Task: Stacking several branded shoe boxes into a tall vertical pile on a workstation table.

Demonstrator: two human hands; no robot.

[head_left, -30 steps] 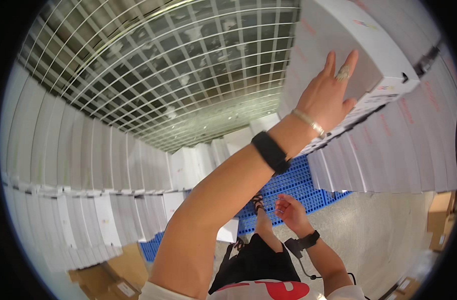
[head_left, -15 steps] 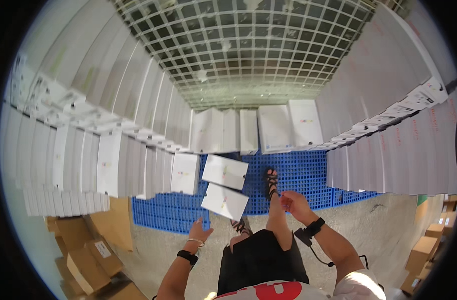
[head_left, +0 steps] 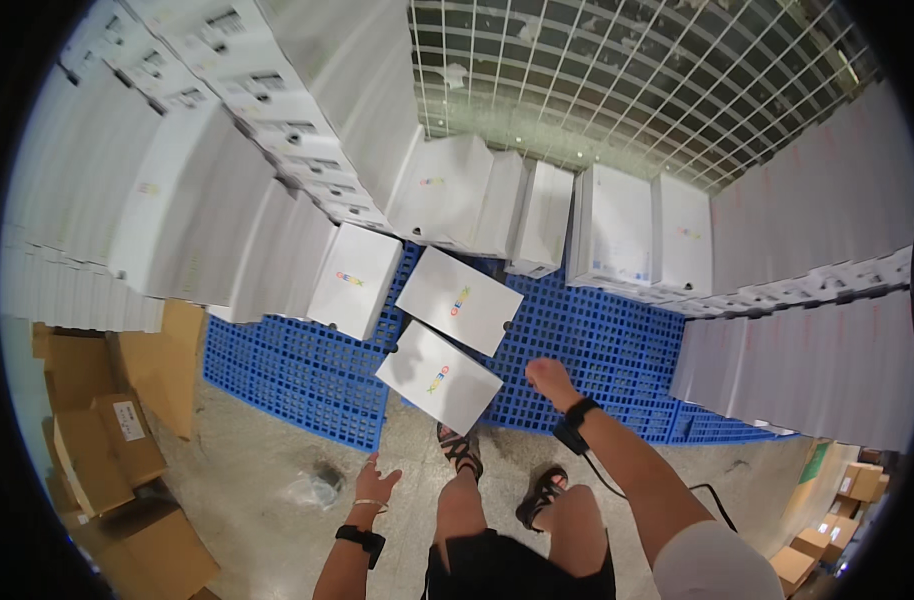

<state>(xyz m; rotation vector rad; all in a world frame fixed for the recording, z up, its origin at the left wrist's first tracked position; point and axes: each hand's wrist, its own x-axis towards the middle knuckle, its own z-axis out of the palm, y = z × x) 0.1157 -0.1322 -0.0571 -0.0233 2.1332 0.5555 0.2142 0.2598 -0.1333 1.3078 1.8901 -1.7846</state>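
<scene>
My left hand [head_left: 377,484] hangs over the concrete floor just off the front edge of the blue plastic pallet [head_left: 297,370]. It is empty, with its fingers apart. Above the pallet my right hand [head_left: 550,384] is curled into a loose fist, and no object shows in it. Two white lidded shoeboxes lie flat between and beyond my hands: a nearer shoebox [head_left: 440,378] and a farther shoebox [head_left: 461,298], both set askew. Neither hand touches them. Another white shoebox [head_left: 354,280] lies to their left, against the stacked boxes.
Tall stacks of white boxes [head_left: 217,200] rise on the left, with more stacked boxes [head_left: 817,260] on the right. A row of boxes [head_left: 617,225] stands before the wire mesh [head_left: 617,90]. Brown cartons [head_left: 107,440] sit lower left; crumpled clear plastic [head_left: 317,487] lies on the floor.
My view has turned left and closer to the boxes. My right foot has stepped back off the pallet onto the floor. The fingers of my right hand have curled in.
</scene>
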